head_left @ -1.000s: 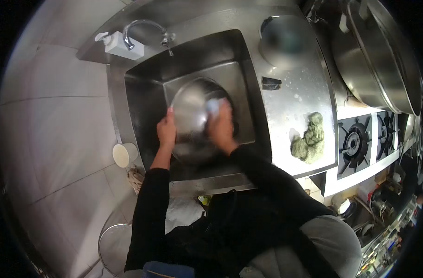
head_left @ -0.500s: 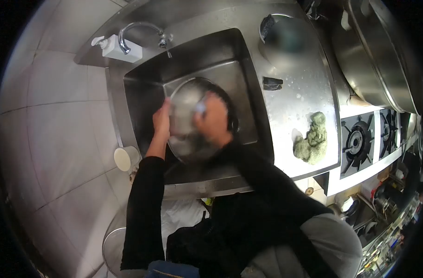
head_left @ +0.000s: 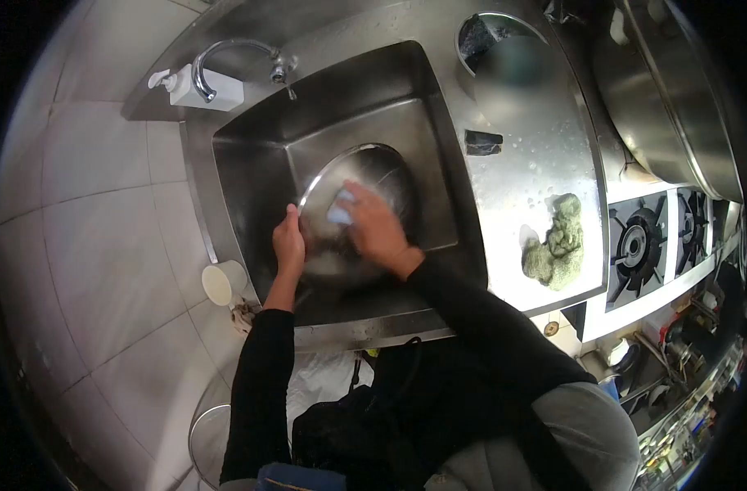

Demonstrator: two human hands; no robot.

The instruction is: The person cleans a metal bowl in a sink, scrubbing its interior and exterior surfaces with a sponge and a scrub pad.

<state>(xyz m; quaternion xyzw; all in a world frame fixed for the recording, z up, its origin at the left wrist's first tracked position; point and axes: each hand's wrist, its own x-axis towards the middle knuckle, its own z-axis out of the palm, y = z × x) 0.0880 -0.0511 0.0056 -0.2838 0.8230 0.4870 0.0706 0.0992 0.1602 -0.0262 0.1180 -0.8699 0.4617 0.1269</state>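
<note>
A round metal bowl (head_left: 387, 169) sits in the steel sink (head_left: 423, 135), seemingly tilted. On its left rim is my left hand (head_left: 289, 245), closed on the edge with the thumb up. My right hand (head_left: 378, 227) is over the bowl's inside, its fingers pressing a pale blue sponge or cloth (head_left: 339, 209) against the metal. The right fingers are slightly blurred, and the lower part of the bowl is in shadow.
A curved faucet (head_left: 243, 47) stands at the sink's back left beside a white pump bottle (head_left: 208, 88). A dark block (head_left: 483, 143), a greenish cloth (head_left: 560, 244) and a metal container (head_left: 464, 78) are on the right counter. Gas burners (head_left: 635, 241) lie beyond.
My right hand has moved slightly left and down with the pale blue item. The bowl has shifted a little, and my left hand has slid lower along its rim.
</note>
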